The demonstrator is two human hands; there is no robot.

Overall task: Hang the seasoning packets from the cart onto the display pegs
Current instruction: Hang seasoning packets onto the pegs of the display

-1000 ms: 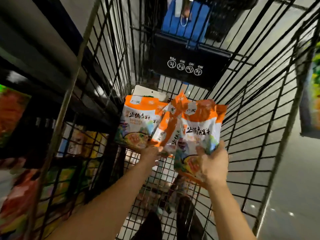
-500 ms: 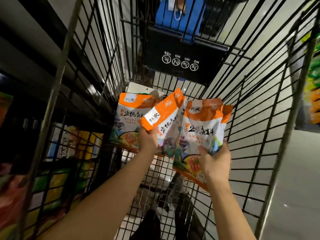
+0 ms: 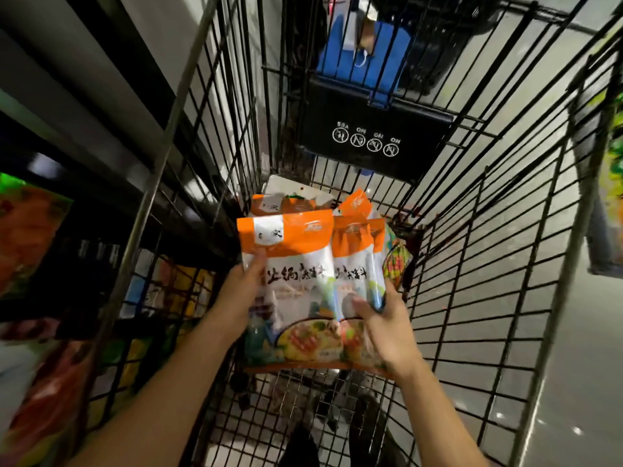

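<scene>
Both hands hold a stack of packets [image 3: 293, 281] upright inside the cart [image 3: 472, 264], orange tops pointing away. Left hand [image 3: 241, 294] grips the left edge, thumb in front; right hand [image 3: 381, 321] pinches the right edge.

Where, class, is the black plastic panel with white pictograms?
Head view, upper centre: the black plastic panel sits on the black wire cart's far end, above the orange-topped seasoning packets.

The seasoning packets [image 3: 290, 264] are glossy plastic film catching glare, the cart [image 3: 472, 264] is dark-coated metal wire with a matt black plastic flap [image 3: 371, 136], above a shiny floor [image 3: 580, 365].
</scene>
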